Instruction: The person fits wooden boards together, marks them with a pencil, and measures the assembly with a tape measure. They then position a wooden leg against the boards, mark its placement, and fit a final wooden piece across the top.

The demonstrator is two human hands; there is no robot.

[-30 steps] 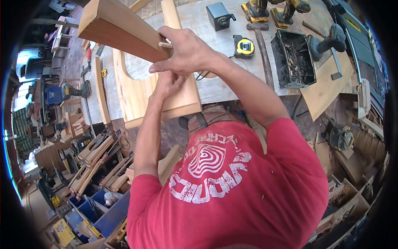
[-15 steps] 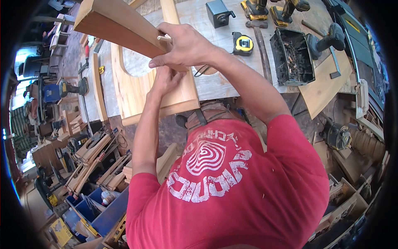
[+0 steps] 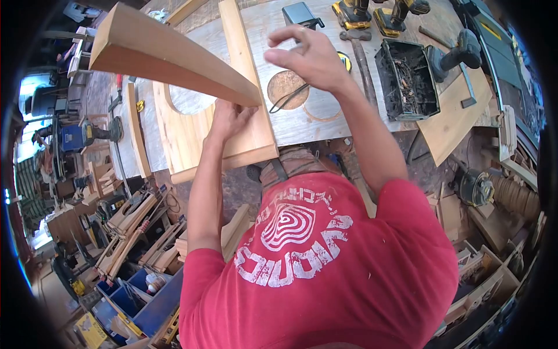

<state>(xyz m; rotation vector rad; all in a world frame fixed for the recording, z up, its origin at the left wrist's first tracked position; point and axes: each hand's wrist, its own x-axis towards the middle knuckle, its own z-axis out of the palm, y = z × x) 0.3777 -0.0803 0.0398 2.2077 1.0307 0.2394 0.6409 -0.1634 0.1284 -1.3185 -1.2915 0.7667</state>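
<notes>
A thick, tapered wooden post [image 3: 168, 55] rises at a slant from the light wooden panel [image 3: 192, 139], which has a rounded cutout. My left hand [image 3: 229, 119] is closed around the post's lower end, against the panel; its fingertips are partly hidden by the wood. Held in the air to the right of the post is my right hand [image 3: 308, 58], with thumb and fingers apart and nothing visible between them. Below it, a dark looped cord [image 3: 289, 99] lies over a round hole in the worktable. A yellow tape measure [image 3: 345, 61] is mostly covered by this hand.
A hammer [image 3: 363, 64], a black bin [image 3: 406, 81] of screws and cordless drills [image 3: 392, 22] occupy the table's right side. At the back sits a grey box with a crank [image 3: 299, 16]. A wooden strip [image 3: 138, 131] lies left; blue tool bins [image 3: 154, 302] stand below.
My right hand has let go of the post and moved right, opening. The pale, thin rod beside it is no longer visible. My left hand stays at the post's lower end.
</notes>
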